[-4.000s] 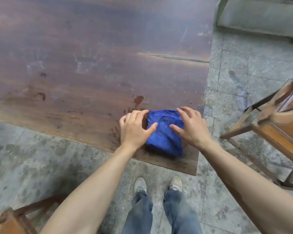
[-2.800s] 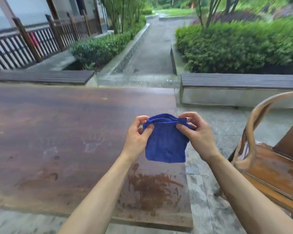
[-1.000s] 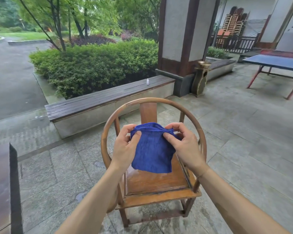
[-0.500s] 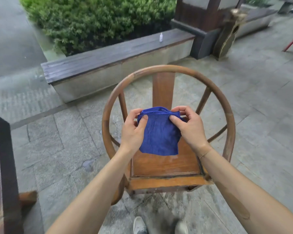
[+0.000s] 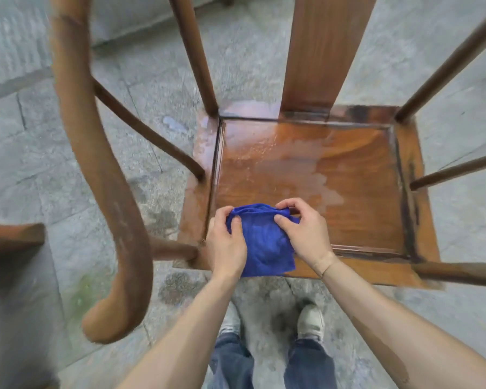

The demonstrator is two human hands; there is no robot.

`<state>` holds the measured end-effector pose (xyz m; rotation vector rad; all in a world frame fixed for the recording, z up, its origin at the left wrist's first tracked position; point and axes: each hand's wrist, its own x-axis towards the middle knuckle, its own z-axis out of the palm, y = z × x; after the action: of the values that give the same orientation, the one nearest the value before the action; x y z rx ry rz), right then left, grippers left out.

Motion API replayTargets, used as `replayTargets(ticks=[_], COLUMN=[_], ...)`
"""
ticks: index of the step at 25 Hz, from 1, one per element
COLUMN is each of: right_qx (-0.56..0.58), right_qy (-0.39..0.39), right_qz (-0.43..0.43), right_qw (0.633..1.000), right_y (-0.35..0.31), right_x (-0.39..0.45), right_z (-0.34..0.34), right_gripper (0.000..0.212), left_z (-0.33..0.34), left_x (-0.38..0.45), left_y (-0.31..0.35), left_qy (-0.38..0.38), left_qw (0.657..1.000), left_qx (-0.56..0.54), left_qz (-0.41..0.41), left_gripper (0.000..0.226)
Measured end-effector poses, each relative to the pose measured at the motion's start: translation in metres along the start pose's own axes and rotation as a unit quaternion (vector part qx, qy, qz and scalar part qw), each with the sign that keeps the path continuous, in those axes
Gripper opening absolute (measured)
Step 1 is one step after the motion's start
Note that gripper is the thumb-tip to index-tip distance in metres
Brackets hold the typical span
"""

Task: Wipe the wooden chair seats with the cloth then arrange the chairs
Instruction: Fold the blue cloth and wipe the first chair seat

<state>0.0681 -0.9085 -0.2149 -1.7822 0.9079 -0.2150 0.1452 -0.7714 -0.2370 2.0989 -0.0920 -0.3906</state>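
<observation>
A folded blue cloth [image 5: 260,242] hangs between both hands over the front left part of the wooden chair seat [image 5: 334,175]. My left hand [image 5: 225,248] pinches its left top edge and my right hand [image 5: 303,233] pinches its right top edge. Whether the cloth touches the seat I cannot tell. The seat is a brown panel in a darker frame, with a pale wet film across its back and middle. The chair's flat back splat [image 5: 320,49] rises behind the seat and its curved armrest [image 5: 96,164] sweeps down on the left.
Thin spindles [image 5: 197,51] stand at the seat's corners and sides. Grey stone paving [image 5: 54,178] with damp patches surrounds the chair. A blurred brown wooden edge [image 5: 11,237] shows at the far left. My two shoes [image 5: 309,318] stand just in front of the seat.
I have leaned in over the chair, so the view now looks straight down at the seat. Both hands have brought the cloth lower, close to the seat's front left.
</observation>
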Motion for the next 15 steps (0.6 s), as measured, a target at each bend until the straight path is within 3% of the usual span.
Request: replayTargets(ticks=[5,8,11,15], right_qx=[-0.119,-0.262,-0.357,-0.428], right_qy=[-0.011,0.084,0.147,0.109], right_qz=[-0.1,-0.171,-0.138,-0.045], right_qw=[0.988,0.946,0.912,0.896], right_y=[0.062,0.077,0.095,0.131], right_x=[0.045,0.069,0.112,0.156], right_z=[0.029,0.008,-0.043,-0.1], right_gripper=[0.023,0.031,0.045,0.056], left_z=[0.035,0.043,0.047,0.061], left_x=[0.034,0.024,0.021,0.016], left_y=[-0.041,-0.061,-0.083,-0.085], left_qy=[0.021,0.023,-0.09,-0.139], left_qw=[0.986,0.913,0.834,0.809], left_qx=[0.15,0.337,0.433,0.484], left_qz=[0.071,0.228,0.33,0.303], left_gripper=[0.032,0.052,0.067,0.086])
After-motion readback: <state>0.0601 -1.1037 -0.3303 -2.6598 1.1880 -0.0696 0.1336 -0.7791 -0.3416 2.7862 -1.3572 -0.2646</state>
